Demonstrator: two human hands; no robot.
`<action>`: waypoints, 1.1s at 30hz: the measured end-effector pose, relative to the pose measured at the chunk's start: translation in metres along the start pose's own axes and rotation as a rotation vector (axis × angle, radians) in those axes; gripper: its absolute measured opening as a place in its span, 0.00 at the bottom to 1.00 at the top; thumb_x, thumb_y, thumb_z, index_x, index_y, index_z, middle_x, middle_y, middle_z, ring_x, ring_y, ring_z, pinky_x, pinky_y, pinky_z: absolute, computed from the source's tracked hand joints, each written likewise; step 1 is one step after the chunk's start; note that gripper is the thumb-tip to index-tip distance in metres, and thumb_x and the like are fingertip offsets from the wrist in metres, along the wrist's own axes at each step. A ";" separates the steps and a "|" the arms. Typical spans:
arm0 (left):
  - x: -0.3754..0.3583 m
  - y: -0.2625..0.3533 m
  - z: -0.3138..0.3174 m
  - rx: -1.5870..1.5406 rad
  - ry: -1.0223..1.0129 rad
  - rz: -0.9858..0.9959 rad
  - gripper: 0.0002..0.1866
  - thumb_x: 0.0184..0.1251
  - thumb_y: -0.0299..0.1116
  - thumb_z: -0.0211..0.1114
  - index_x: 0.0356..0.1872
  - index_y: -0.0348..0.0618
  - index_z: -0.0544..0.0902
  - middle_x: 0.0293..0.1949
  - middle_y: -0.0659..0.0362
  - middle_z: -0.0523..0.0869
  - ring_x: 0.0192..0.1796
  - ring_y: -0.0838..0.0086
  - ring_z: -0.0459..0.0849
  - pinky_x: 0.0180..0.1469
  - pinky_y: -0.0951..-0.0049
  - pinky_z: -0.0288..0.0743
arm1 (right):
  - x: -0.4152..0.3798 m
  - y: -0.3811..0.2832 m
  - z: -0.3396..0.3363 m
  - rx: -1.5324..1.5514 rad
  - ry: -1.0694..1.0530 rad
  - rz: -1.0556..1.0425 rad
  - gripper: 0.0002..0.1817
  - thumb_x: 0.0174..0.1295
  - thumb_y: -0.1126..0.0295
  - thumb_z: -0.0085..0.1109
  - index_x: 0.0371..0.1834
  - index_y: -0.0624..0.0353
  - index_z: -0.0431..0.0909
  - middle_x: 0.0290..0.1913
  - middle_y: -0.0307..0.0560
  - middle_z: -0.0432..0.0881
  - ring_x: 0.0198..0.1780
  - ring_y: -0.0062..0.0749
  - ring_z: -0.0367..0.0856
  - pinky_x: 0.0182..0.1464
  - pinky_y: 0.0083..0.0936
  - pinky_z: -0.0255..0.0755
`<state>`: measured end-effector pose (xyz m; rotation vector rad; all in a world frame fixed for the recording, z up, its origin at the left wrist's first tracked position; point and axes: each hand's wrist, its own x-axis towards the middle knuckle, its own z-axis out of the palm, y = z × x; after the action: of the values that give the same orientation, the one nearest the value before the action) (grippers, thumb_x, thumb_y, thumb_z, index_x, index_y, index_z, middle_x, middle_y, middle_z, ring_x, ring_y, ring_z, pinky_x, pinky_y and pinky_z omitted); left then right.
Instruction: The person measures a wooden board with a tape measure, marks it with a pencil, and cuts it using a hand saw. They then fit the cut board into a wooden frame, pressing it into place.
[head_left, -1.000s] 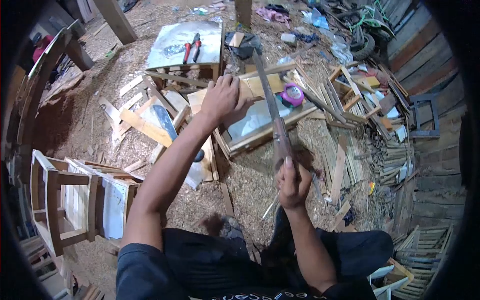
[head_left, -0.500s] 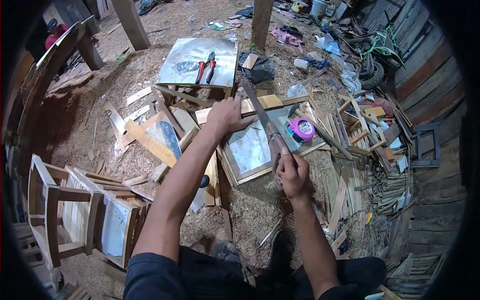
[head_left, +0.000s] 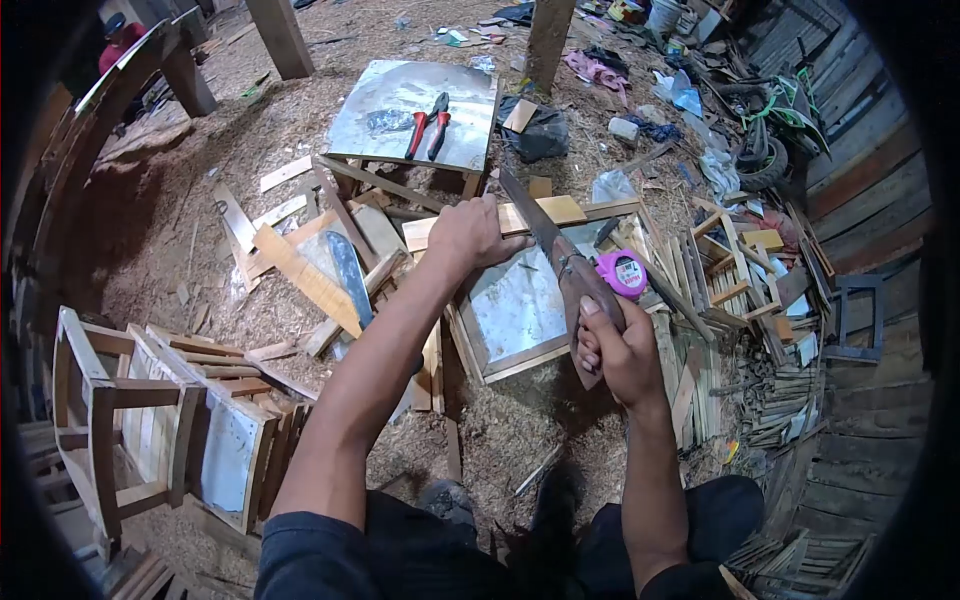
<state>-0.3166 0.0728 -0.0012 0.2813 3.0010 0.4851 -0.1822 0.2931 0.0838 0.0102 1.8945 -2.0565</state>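
Note:
A hand saw [head_left: 545, 222] with a worn wooden handle, wire bound around it, is gripped by my right hand [head_left: 618, 345]. Its blade points away from me and lies across a light wooden board [head_left: 560, 210]. My left hand [head_left: 468, 236] holds that board down just left of the blade, fingers over it and thumb stretched toward the saw. Beneath lies a wood-framed metal panel [head_left: 515, 305]. A pink tape measure [head_left: 622, 272] sits right of the saw.
Red-handled pliers [head_left: 428, 130] lie on a metal-topped stand [head_left: 385, 85]. A knife-like blade [head_left: 347, 275] rests among wood scraps at left. Small wooden frames [head_left: 140, 400] stand lower left, others [head_left: 725, 265] at right. A person [head_left: 120, 45] is at far upper left.
My right hand has pushed the saw slightly forward across the board. My left hand stays on the board. The whole view has shifted a little.

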 end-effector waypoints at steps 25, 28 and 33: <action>0.002 0.000 -0.003 -0.029 -0.074 -0.049 0.43 0.61 0.69 0.64 0.54 0.30 0.76 0.48 0.38 0.87 0.52 0.47 0.87 0.55 0.52 0.80 | -0.004 0.029 0.011 -0.380 0.312 -0.251 0.17 0.74 0.59 0.60 0.33 0.61 0.77 0.20 0.35 0.72 0.21 0.17 0.68 0.24 0.22 0.62; 0.003 -0.002 0.001 -0.027 -0.030 -0.026 0.43 0.60 0.69 0.64 0.54 0.30 0.76 0.47 0.38 0.87 0.51 0.46 0.87 0.55 0.52 0.81 | -0.014 0.023 0.008 -0.440 0.345 -0.193 0.17 0.72 0.59 0.62 0.35 0.64 0.81 0.20 0.40 0.76 0.24 0.21 0.72 0.29 0.26 0.68; 0.005 -0.001 0.001 -0.023 -0.059 -0.045 0.44 0.60 0.69 0.64 0.53 0.30 0.76 0.47 0.38 0.87 0.52 0.47 0.86 0.56 0.52 0.80 | 0.001 0.025 0.006 -0.444 0.337 -0.213 0.19 0.72 0.57 0.61 0.33 0.64 0.81 0.18 0.40 0.74 0.22 0.21 0.70 0.27 0.27 0.66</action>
<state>-0.3215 0.0733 -0.0024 0.2214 2.9352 0.4984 -0.1756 0.2859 0.0597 0.0512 2.6304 -1.7966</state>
